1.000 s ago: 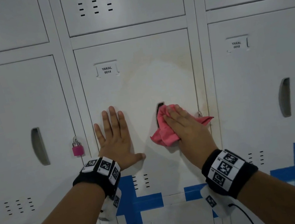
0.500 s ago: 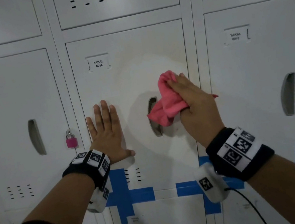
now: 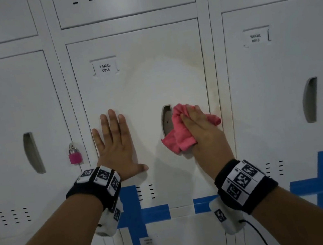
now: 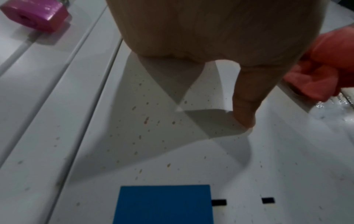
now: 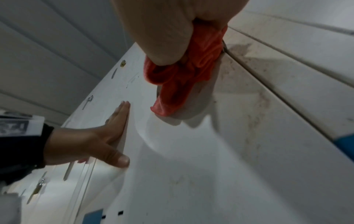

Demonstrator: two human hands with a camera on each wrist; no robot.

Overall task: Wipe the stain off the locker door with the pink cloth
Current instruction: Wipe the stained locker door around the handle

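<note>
1. The locker door (image 3: 145, 95), labelled YAKAL 0014, stands upright and closed, its long axis running from 12 to 6 o'clock.
2. A brownish stain (image 3: 214, 100) runs down the door's right edge and arcs across its upper part, toward 1 o'clock from the handle slot (image 3: 167, 119).
3. The left hand (image 3: 117, 145) lies flat on the door at about 8 o'clock from the slot, fingers straight and pointing to 12, thumb out toward 3; its grip is spread and holds nothing.
4. The right hand (image 3: 203, 134) presses the pink cloth (image 3: 178, 134) against the door just right of the slot, its grip bunched on the fabric.
5. The crumpled cloth has its long axis from 8 to 2 o'clock, one corner poking out past the door's right edge.
6. A pink padlock (image 3: 74, 156) hangs on the neighbouring locker at 9 o'clock from the left hand.
</note>
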